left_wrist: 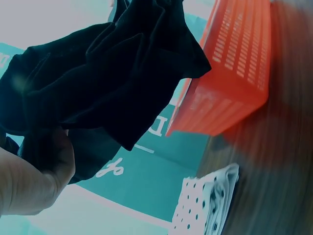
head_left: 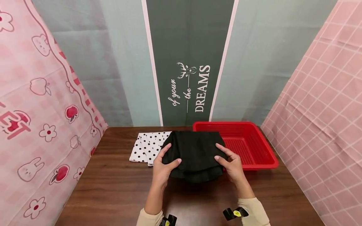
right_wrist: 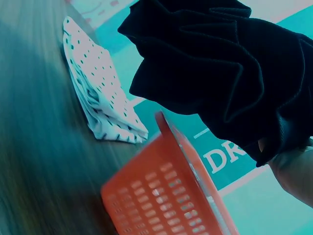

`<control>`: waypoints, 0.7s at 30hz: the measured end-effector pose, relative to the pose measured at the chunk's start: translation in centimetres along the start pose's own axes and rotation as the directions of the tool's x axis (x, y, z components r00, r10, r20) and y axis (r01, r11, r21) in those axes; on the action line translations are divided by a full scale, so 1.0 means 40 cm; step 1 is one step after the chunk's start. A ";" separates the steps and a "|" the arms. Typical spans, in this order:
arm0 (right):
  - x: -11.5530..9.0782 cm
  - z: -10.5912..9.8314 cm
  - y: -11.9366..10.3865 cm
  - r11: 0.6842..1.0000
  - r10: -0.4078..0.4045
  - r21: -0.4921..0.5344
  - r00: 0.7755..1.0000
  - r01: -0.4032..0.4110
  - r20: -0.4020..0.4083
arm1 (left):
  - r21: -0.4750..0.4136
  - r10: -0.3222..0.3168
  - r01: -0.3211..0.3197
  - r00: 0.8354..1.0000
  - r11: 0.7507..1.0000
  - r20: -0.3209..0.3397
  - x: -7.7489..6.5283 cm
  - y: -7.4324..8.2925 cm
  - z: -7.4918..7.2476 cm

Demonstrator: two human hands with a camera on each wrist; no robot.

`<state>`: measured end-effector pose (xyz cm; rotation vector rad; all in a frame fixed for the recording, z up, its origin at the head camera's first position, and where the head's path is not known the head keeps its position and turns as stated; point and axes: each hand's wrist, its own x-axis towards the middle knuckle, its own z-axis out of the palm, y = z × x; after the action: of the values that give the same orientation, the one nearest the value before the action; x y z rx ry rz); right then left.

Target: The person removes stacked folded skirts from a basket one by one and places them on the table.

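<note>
A folded black cloth point(head_left: 198, 153), perhaps a garment, is held up above the table between both hands. My left hand point(head_left: 164, 166) grips its left side, thumb on top and the other fingers partly hidden by the fabric. On the opposite side my right hand point(head_left: 232, 163) pinches the edge in the same way. Loose folds of the black cloth point(left_wrist: 107, 73) hang down in the left wrist view. Behind it on the left lies a folded white cloth with black dots point(head_left: 148, 146), partly covered from the head view.
A red plastic basket point(head_left: 267, 153) with a perforated floor and sides stands at the back right of the brown wooden table point(head_left: 113, 188). A green printed curtain point(head_left: 186, 37) hangs behind. Pink patterned cloths point(head_left: 325, 125) enclose the left and right sides.
</note>
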<state>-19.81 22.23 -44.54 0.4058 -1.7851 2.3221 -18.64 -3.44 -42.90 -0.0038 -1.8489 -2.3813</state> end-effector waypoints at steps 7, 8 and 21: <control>-0.011 0.052 0.019 0.999 0.016 -0.036 0.999 -0.015 0.040 | -0.006 0.023 -0.023 0.999 1.000 -0.038 -0.024 0.008 -0.061; -0.012 0.059 0.023 0.999 0.021 -0.039 0.999 -0.019 0.045 | -0.002 0.024 -0.024 0.999 1.000 -0.037 -0.026 0.008 -0.070; -0.042 0.123 0.079 0.996 0.073 -0.063 0.995 -0.068 0.068 | 0.111 0.085 -0.082 0.996 0.990 -0.025 -0.055 0.003 -0.159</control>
<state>-18.69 16.68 -46.80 0.4270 -1.9271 2.3212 -15.95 -9.40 -44.54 -0.0341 -1.9239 -2.2098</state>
